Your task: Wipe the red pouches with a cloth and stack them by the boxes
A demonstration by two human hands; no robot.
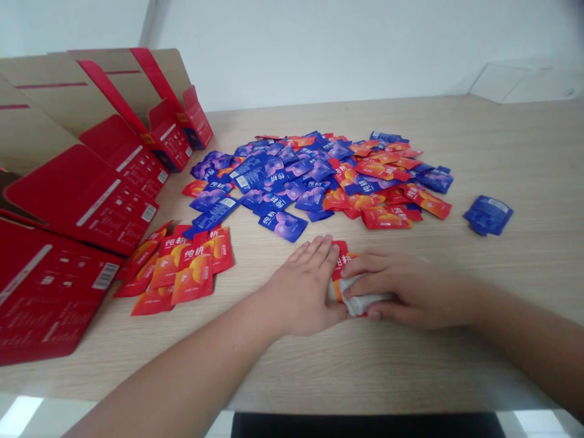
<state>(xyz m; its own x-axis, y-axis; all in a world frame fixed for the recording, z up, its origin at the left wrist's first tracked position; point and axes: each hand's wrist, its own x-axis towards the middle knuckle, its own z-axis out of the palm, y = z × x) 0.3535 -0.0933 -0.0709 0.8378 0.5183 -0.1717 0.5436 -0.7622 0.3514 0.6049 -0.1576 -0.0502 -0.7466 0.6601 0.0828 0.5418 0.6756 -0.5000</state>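
Near the table's front middle lies a red-orange packet (342, 255), partly covered by my hands. My left hand (305, 289) rests flat at its left side, fingers stretched out and close together. My right hand (406, 289) has its fingers curled over a whitish-grey packet (365, 298) on top of the red one. A group of red-orange packets (194, 271) lies to the left of my left hand. Beyond both hands spreads a large mixed pile of blue packets (283, 225) and red-orange packets (387, 217).
Several open red boxes (50, 286) stand in a row along the left side, their flaps raised. A small blue stack (488, 215) lies at the right on the wooden table (524, 152). A white object (524, 82) is at the back right by the wall.
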